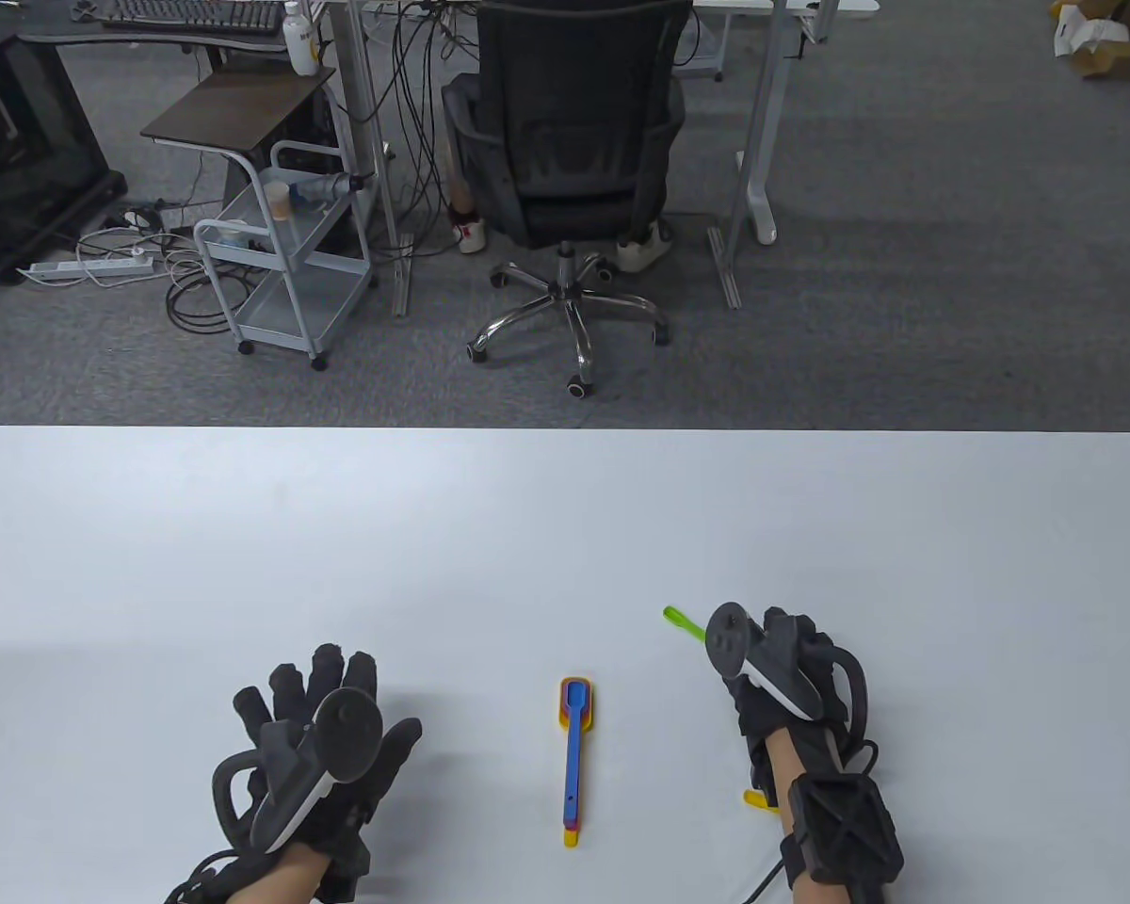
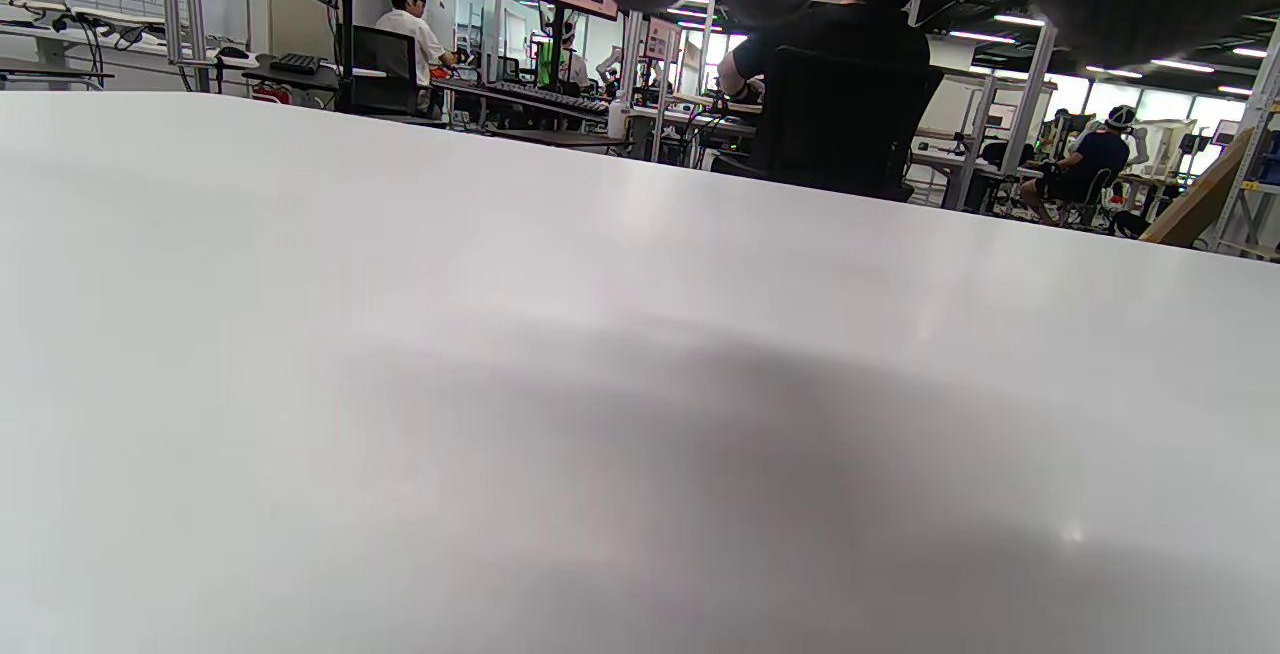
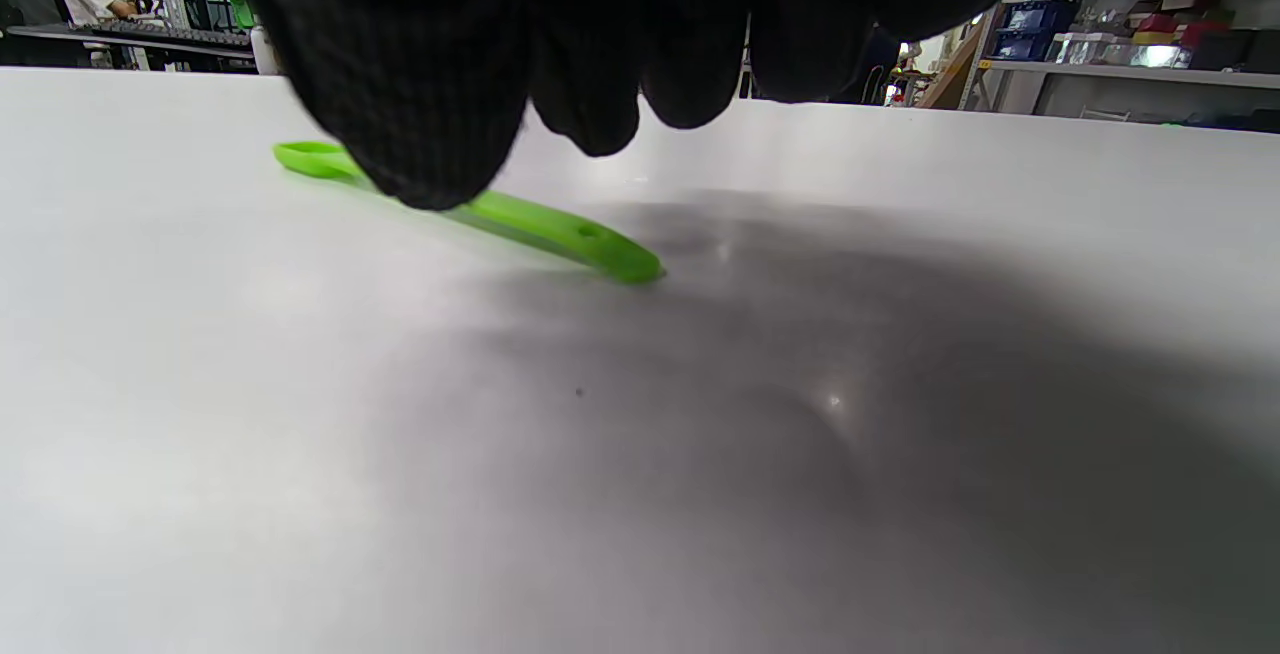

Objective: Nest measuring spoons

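Clearly the next step called for pinching the green measuring spoon (image 3: 530,222) by its handle and seating it squarely in the nested stack (image 1: 574,753) near the table's (image 1: 527,527) front edge. It lay flat under the right hand (image 1: 772,673); fingertips (image 3: 420,124) hovered over it, contact uncertain. The left hand (image 1: 325,753) rested spread, holding nothing.

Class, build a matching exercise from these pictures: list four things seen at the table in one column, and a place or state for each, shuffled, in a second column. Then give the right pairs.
1. green spoon
2. blue spoon
3. left hand
4. yellow piece

A. fingers spread, holds nothing
B. lies on top of the stacked spoons
C. under the right hand
D. peeks out beside the right wrist

Pairs: 1-C, 2-B, 3-A, 4-D
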Action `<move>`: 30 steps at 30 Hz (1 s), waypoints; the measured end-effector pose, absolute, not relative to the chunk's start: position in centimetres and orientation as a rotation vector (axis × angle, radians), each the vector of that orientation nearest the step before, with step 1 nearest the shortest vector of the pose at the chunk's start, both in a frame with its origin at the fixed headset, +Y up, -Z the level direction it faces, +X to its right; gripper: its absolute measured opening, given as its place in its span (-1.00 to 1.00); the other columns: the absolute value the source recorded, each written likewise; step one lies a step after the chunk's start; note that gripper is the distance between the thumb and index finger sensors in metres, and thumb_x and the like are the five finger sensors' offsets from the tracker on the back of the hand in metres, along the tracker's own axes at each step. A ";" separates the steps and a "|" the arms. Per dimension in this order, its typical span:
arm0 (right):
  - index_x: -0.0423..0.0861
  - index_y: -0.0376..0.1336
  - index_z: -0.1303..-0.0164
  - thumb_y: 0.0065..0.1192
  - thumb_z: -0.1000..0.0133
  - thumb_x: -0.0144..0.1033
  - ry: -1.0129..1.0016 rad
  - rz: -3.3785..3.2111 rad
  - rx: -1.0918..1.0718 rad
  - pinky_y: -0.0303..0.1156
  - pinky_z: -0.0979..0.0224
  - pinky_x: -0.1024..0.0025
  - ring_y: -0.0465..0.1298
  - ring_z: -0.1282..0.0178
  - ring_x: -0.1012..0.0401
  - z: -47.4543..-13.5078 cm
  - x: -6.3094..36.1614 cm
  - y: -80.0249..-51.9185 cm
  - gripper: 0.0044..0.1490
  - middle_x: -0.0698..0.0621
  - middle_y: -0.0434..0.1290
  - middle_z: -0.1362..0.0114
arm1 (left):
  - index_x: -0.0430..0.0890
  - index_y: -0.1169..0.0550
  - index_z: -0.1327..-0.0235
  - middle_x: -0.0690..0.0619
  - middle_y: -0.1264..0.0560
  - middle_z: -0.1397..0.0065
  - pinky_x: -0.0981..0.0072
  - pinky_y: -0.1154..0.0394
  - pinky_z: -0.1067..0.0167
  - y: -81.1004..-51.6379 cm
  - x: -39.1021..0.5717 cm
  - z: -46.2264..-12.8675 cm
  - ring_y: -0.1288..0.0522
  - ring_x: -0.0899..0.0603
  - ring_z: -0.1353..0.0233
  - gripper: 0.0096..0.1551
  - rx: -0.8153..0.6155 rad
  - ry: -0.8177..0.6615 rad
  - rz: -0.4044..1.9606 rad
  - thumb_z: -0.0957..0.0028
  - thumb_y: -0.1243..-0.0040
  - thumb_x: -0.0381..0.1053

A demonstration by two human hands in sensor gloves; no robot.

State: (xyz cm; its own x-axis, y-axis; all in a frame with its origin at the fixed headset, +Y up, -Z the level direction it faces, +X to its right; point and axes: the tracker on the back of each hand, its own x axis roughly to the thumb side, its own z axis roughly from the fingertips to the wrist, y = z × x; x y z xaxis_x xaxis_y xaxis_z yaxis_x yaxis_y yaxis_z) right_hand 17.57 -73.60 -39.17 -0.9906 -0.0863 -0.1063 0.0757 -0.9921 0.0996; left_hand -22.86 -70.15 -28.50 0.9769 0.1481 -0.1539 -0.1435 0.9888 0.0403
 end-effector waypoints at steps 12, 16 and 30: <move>-0.06 0.44 -0.28 0.44 -0.01 -0.16 -0.144 -2.940 0.197 0.21 -0.56 -0.28 0.30 -0.64 -0.29 -40.1 17.3 -74.6 -0.40 -0.19 0.31 -0.73 | 0.12 -0.35 -0.65 -0.01 -0.21 -0.81 -0.55 0.07 -0.54 -70.2 -22.8 -28.5 -0.21 -0.52 -0.75 0.05 0.030 0.155 0.144 0.12 -0.23 0.54; -0.06 0.46 -0.22 0.45 -0.01 -0.18 -0.137 -2.945 0.197 0.22 -0.56 -0.28 0.30 -0.64 -0.28 -40.2 17.2 -74.5 -0.44 -0.18 0.32 -0.73 | 0.12 -0.35 -0.65 -0.01 -0.21 -0.81 -0.55 0.07 -0.54 -70.2 -22.8 -28.5 -0.21 -0.52 -0.75 0.05 0.028 0.155 0.144 0.11 -0.23 0.54; -0.11 0.47 -0.15 0.44 -0.01 -0.19 -0.174 -2.949 0.105 0.21 -0.56 -0.30 0.29 -0.65 -0.27 -40.6 17.1 -74.4 -0.48 -0.15 0.32 -0.72 | 0.12 -0.34 -0.65 -0.02 -0.21 -0.81 -0.55 0.07 -0.54 -70.2 -22.7 -28.5 -0.21 -0.52 -0.75 0.05 0.022 0.153 0.136 0.12 -0.24 0.54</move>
